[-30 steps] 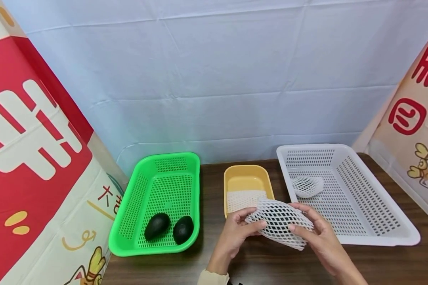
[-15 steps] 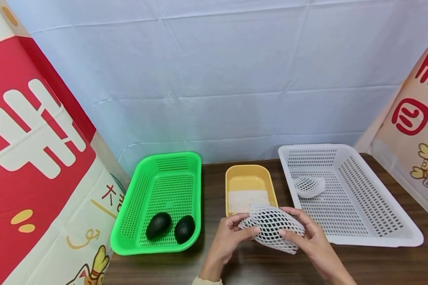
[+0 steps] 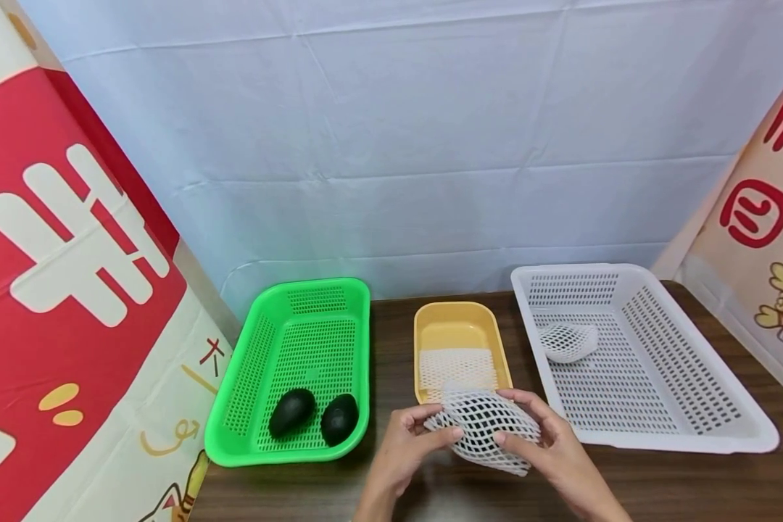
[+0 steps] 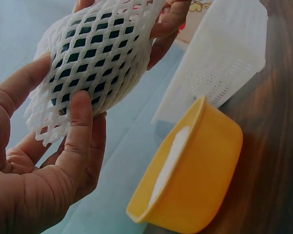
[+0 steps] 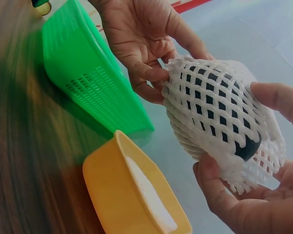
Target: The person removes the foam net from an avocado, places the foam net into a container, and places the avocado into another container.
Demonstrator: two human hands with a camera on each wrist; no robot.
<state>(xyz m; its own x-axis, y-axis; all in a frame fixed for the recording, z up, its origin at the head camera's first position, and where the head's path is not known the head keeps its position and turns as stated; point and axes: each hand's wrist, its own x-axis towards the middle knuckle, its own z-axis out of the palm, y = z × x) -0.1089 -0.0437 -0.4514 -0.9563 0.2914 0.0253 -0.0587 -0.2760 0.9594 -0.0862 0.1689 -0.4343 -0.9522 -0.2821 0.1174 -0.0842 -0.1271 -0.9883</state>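
A white foam net sleeve (image 3: pixel 486 429) is stretched around a dark avocado (image 5: pixel 247 147), whose skin shows through the mesh and at one end in the right wrist view. My left hand (image 3: pixel 406 444) pinches one end of the sleeve between thumb and fingers. At the other end my right hand (image 3: pixel 547 444) grips the netting, its thumb on the near side. Both hands hold the wrapped fruit up in front of the yellow tub (image 4: pixel 210 175). Flat foam nets (image 3: pixel 457 366) lie inside that tub. Loose netting hangs past the fruit at the right-hand end.
To the left stands a green basket (image 3: pixel 363 348) with two dark avocados (image 3: pixel 292 413) near its front. A white basket (image 3: pixel 685 442) on the right holds another netted fruit (image 3: pixel 569 342). A cloth backdrop (image 3: pixel 391 145) rises behind the brown table (image 3: pixel 287 493).
Both hands have moved left and closer to me, carrying the netted avocado along. Their grip on the two ends looks the same. The baskets and tub have shifted slightly right in the head view.
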